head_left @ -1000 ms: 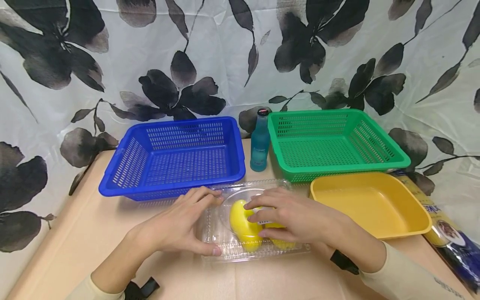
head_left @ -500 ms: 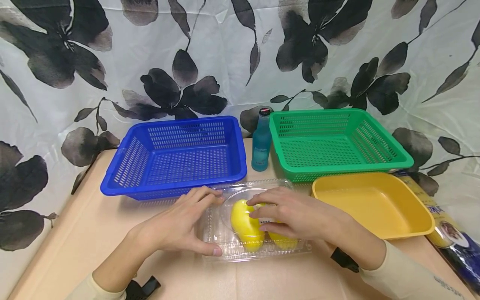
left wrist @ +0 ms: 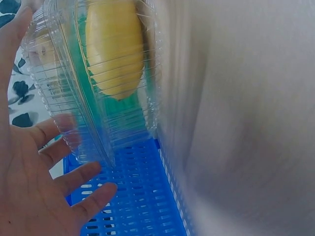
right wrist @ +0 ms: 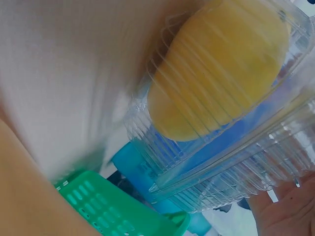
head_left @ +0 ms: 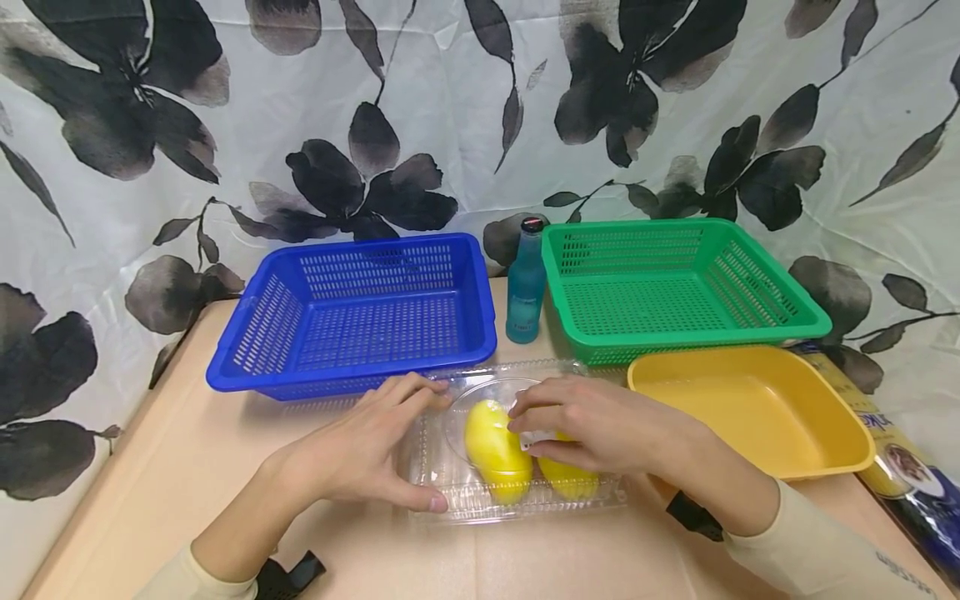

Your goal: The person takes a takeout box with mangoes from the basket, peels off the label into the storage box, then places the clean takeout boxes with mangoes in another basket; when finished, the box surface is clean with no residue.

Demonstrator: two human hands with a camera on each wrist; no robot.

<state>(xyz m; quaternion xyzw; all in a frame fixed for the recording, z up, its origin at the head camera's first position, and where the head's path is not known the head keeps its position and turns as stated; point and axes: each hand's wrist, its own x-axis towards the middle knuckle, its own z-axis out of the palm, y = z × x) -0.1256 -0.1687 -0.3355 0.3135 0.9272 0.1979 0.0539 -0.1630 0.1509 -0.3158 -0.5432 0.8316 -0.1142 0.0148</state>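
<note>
A clear plastic clamshell box lies on the table and holds two yellow, mango-like fruits, one on the left and one on the right. My left hand spans the box's left side, its thumb at the front edge and its other fingers spread toward the back. The left wrist view shows those fingers apart and only slightly bent beside the ridged wall. Over the lid, my right hand has bent fingers at a small white label. Whether they pinch it is hidden.
Behind the box stand a blue basket, a blue bottle and a green basket. A yellow tray is at the right, with a long printed packet beyond it. A floral cloth hangs at the back.
My right fingertips have shifted slightly to the right over the lid, uncovering more of the left fruit. The left hand keeps its place on the box. The head view drifts a little.
</note>
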